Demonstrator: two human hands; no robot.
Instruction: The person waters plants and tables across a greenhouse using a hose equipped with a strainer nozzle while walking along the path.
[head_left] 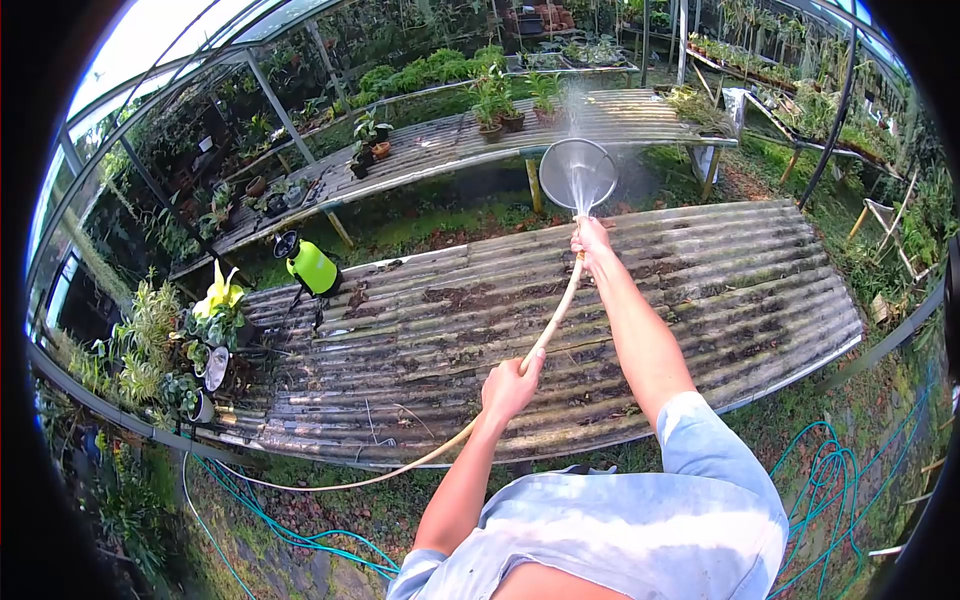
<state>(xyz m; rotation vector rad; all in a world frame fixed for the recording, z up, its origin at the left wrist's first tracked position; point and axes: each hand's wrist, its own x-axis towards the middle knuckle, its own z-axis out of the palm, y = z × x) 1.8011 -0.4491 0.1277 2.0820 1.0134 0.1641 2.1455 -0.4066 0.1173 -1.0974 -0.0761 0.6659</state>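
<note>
My right hand (591, 238), arm stretched out over the corrugated bench, is closed around the front end of a cream garden hose (562, 312). Water (583, 196) fans out from that end, with spray rising beyond it. Just past the hand is a round, grey-rimmed thing like a sieve (556, 172), the water crossing in front of it or through it; I cannot tell whether the hand supports it. Further back along the hose, my left hand (511, 388) wraps around it near the bench's front. The hose trails down to the left.
The corrugated bench (740, 270) carries dark soil patches. A green pump sprayer (314, 268) and potted plants (217, 305) stand at its left. Behind is a second bench (430, 158) with pots. Teal hose coils (835, 470) lie on the ground at right.
</note>
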